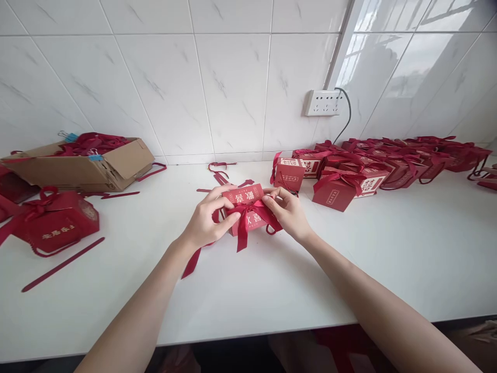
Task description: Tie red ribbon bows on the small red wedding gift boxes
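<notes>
Between my two hands, near the middle of the white table, sits a red gift box [244, 194] with pale printed characters. A dark red ribbon [243, 233] is tied across it in a bow, its tails hanging down the near side. My left hand [207, 217] is closed on the bow's left loop, thumb against the ribbon. On the other side my right hand [286, 210] pinches the right loop between thumb and fingers. Another ribbon tail [191, 263] trails on the table below my left hand. Part of the box is hidden by my fingers.
Several red boxes with bows [337, 186] are grouped at the right by the tiled wall. A cardboard box [112, 171] of red ribbons stands back left, with a hexagonal red box [62, 220] before it. A loose strip [64, 264] lies front left. A power socket [324, 102] is on the wall.
</notes>
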The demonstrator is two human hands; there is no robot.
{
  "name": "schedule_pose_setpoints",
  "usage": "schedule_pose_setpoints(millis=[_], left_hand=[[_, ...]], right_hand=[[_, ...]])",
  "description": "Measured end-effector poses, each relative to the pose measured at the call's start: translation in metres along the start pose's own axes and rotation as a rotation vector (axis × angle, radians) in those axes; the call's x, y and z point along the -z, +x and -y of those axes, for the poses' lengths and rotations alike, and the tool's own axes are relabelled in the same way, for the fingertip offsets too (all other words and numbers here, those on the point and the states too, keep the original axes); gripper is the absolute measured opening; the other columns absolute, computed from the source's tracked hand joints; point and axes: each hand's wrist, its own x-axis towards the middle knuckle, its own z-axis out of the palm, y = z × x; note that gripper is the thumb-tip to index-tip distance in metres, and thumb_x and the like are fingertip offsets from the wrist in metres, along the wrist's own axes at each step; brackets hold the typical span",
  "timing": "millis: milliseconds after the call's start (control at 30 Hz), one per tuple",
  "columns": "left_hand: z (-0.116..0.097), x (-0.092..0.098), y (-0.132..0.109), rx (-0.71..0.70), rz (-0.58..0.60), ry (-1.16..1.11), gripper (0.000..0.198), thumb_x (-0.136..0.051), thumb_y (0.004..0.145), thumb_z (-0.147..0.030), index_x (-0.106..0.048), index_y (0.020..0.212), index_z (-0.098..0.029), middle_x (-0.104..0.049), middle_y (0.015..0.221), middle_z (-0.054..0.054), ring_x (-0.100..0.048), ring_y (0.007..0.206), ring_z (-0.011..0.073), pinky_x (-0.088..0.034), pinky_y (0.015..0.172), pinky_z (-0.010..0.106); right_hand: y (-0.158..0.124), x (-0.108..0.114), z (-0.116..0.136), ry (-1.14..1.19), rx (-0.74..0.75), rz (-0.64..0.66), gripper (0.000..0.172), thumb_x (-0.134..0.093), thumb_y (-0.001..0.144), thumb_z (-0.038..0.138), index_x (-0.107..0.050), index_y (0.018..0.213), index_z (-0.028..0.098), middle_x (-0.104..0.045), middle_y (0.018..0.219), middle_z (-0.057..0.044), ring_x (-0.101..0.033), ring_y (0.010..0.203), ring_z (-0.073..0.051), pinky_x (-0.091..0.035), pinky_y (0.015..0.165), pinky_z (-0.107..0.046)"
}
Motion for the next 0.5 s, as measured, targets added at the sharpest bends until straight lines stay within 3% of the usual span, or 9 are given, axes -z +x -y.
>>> schedule_pose_setpoints(millis=[200, 500], left_hand=[[0.001, 0.001, 0.0, 0.103, 0.044, -0.183, 0.023, -0.057, 0.08, -0.03, -0.051, 0.061, -0.019, -0.052, 0.126, 0.009, -0.049, 0.121, 0.0265, -0.047, 0.093, 0.038], [0.005, -0.013, 0.001, 0.208, -0.18, -0.3, 0.036, -0.062, 0.075, -0.036, -0.041, 0.05, -0.02, -0.058, 0.115, 0.007, -0.053, 0.114, 0.0279, -0.048, 0.088, 0.04]], right_hand=[[0.001, 0.001, 0.001, 0.045, -0.023, -0.013, 0.034, -0.063, 0.08, 0.044, -0.042, 0.068, 0.02, -0.068, 0.105, -0.006, -0.065, 0.081, -0.017, -0.051, 0.059, -0.027], [0.001, 0.0, -0.001, 0.105, -0.074, 0.014, 0.039, -0.061, 0.078, 0.053, -0.042, 0.07, 0.021, -0.066, 0.107, -0.005, -0.061, 0.075, -0.016, -0.053, 0.059, -0.031]])
